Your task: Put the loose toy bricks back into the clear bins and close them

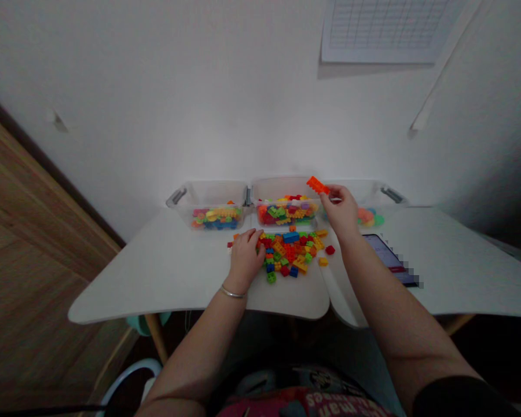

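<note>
Pinched in my right hand (342, 209) is a long orange building brick (316, 185), raised above the front rim of the clear bins and tilted. My left hand (246, 259) rests at the left side of a loose pile of building bricks (290, 252), with its fingers over the bricks and the thumb apart from them; nothing shows in its grip, though the fingertips partly cover the bricks beneath. Red, orange, yellow, green and blue bricks make up the pile. A blue brick (290, 237) lies on top near the back.
Along the wall stand a left clear bin (215, 194) and a middle clear bin (282, 188), both holding bricks. A right clear bin (364, 194), partly behind my right hand, holds several pieces. A phone or tablet (388, 258) lies right of my forearm on the white table (156, 278).
</note>
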Demonstrator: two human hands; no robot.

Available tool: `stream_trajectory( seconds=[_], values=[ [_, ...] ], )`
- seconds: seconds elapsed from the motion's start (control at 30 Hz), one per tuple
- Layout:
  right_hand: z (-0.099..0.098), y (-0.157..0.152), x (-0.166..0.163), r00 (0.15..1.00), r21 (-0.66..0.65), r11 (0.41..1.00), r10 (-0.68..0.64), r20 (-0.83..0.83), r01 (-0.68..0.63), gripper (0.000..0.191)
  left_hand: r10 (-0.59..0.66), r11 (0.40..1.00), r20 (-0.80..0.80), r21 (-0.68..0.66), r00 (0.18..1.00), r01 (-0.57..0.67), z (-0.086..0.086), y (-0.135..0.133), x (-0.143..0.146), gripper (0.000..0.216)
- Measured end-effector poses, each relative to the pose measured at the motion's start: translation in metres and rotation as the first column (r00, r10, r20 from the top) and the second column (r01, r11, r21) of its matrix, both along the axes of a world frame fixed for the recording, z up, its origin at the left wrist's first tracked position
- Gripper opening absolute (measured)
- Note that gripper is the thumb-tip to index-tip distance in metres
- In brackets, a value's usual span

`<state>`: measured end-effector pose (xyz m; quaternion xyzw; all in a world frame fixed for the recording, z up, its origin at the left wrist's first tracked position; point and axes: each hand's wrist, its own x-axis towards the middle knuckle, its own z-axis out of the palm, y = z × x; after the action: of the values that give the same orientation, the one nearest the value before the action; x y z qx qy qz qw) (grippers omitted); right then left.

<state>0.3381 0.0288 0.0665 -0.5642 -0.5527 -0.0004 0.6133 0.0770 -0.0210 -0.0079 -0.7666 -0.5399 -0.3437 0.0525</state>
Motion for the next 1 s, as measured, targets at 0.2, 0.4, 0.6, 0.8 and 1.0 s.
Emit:
stream_trajectory(
  seconds=[0.2,0.4,0.6,0.8,1.0],
  values=[
    [0.029,0.038,-0.014,0.980,-0.297,0.955,0.072,0.188,-0.013,0.027,-0.013,0.999,-0.034,-0.040,0.999,0.012,-0.002,0.001,-0.001,0.035],
    [0.038,0.052,-0.040,0.941,-0.533,0.845,0.157,0.300,0.030,0.027,-0.016,0.999,-0.044,-0.051,0.999,0.014,0.000,-0.001,0.000,0.031],
    [0.034,0.048,-0.048,0.884,-0.550,0.831,0.191,0.427,0.086,0.030,-0.024,0.998,-0.058,-0.054,0.998,0.021,-0.001,-0.001,0.000,0.028],
    [0.028,0.052,-0.041,0.906,-0.393,0.920,0.180,0.382,-0.017,0.030,-0.037,0.998,-0.080,-0.049,0.996,0.033,-0.002,0.001,-0.002,0.024],
    [0.024,0.032,-0.035,0.961,-0.099,0.975,0.213,0.174,-0.198,0.026,-0.043,0.998,-0.087,-0.043,0.995,0.039,-0.001,0.001,-0.002,0.024]
  ],
)
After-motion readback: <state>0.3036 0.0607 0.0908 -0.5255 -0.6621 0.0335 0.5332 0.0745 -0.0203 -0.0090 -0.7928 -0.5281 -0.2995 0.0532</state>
